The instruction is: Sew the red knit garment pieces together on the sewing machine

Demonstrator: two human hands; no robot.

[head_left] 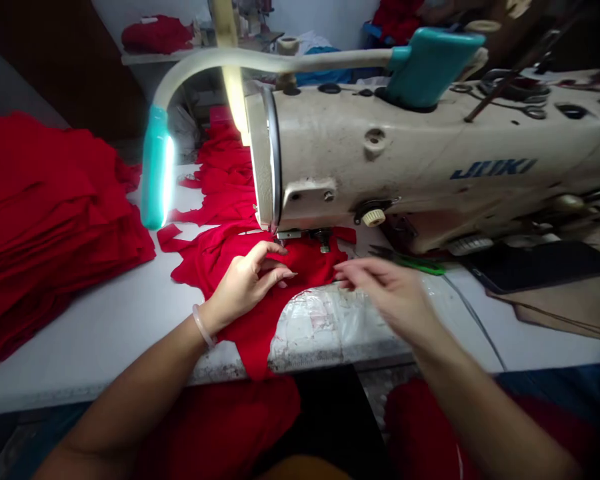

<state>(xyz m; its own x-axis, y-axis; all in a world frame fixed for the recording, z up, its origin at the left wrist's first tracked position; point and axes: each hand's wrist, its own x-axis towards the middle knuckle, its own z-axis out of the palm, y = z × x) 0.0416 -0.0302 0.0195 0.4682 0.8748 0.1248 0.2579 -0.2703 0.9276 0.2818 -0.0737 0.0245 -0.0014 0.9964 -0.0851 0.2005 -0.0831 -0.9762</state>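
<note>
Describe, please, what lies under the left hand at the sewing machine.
Under the left hand lies red fabric, spread over the white tabletop. The hand hides part of the fabric, and the fabric hides the tabletop beneath it.

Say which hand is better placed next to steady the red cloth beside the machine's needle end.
Probably the left hand: it is over the red cloth, close to that end of the sewing machine. The right hand is at the cloth's right edge, nearer the green snips.
</note>
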